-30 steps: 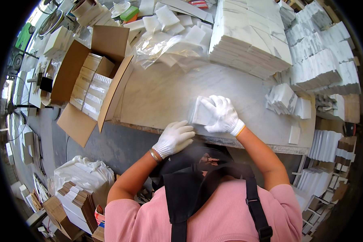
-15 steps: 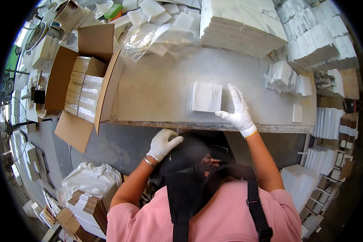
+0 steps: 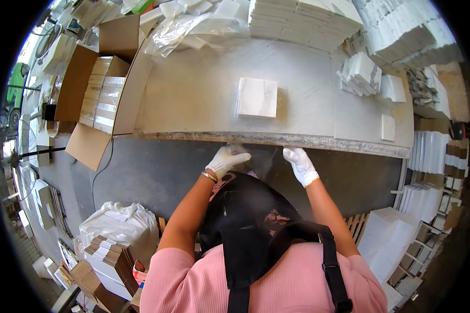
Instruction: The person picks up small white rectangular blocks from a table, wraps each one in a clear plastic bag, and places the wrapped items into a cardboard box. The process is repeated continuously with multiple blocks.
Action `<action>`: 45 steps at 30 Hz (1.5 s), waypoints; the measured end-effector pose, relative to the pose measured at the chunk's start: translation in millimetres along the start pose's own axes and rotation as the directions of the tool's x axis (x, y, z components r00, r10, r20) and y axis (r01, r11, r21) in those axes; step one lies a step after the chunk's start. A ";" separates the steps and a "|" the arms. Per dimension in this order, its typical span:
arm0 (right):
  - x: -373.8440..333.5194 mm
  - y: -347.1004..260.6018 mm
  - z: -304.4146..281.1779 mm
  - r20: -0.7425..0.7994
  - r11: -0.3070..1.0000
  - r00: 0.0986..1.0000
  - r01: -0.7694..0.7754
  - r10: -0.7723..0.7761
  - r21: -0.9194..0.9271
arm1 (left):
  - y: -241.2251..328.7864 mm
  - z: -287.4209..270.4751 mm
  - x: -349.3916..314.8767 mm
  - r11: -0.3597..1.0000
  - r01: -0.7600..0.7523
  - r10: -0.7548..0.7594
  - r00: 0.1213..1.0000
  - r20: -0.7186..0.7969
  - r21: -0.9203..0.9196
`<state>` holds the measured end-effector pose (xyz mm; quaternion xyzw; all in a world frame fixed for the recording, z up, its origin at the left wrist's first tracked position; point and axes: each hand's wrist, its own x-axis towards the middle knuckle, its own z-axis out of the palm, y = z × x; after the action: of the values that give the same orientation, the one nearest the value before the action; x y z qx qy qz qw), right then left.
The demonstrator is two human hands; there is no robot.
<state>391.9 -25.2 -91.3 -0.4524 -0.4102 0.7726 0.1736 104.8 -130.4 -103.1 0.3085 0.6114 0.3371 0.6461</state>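
A small stack of square white marble tiles (image 3: 257,97) lies on the worktable, beyond both my hands. My left hand (image 3: 226,160), in a white knit glove, is just off the table's front edge with its fingers curled and its thumb pointing right. At its fingertips is something pale and see-through, too faint to name. Also gloved, my right hand (image 3: 300,166) is at the same edge farther right, with its fingers pressed together. What it holds, if anything, is hidden. Neither hand touches the tiles.
An open cardboard box (image 3: 126,96) with packed cartons stands at the table's left. Clear plastic wrap (image 3: 193,32) and tall tile stacks (image 3: 303,23) line the back. Several loose tiles (image 3: 361,75) lie at right. A wrapped white bundle (image 3: 117,229) is behind my left arm.
My right hand has drawn back from beside the tile stack to the table's front edge, its fingers closing. My left hand has shifted slightly right. The whole view has shifted a little.
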 end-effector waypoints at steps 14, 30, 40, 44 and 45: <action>-43.2 27.4 68.9 0.110 0.993 0.989 -0.096 0.103 -0.064 | -40.7 33.0 -24.4 0.825 -0.316 0.262 0.948 -0.179 -0.468; -59.4 51.3 66.0 0.096 0.987 0.995 -0.007 0.023 -0.159 | -45.4 32.8 -84.2 0.941 0.027 -0.008 0.998 0.058 -0.338; -53.1 49.5 69.8 0.199 0.961 0.948 -0.215 0.248 -0.176 | -86.5 40.3 -108.9 0.840 -0.199 0.080 0.965 -0.248 -0.505; -74.1 52.0 62.1 0.271 0.942 0.907 -0.277 0.321 -0.189 | -82.2 47.7 -128.8 0.868 -0.124 0.010 0.973 -0.232 -0.481; -77.1 55.1 59.6 0.274 0.936 0.905 -0.270 0.326 -0.225 | -71.2 45.7 -136.5 0.909 -0.002 -0.074 0.984 -0.165 -0.417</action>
<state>388.3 -136.2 -76.8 -0.3984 -0.4265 0.8101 -0.0547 151.1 -282.2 -78.5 0.1214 0.5861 0.4734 0.6463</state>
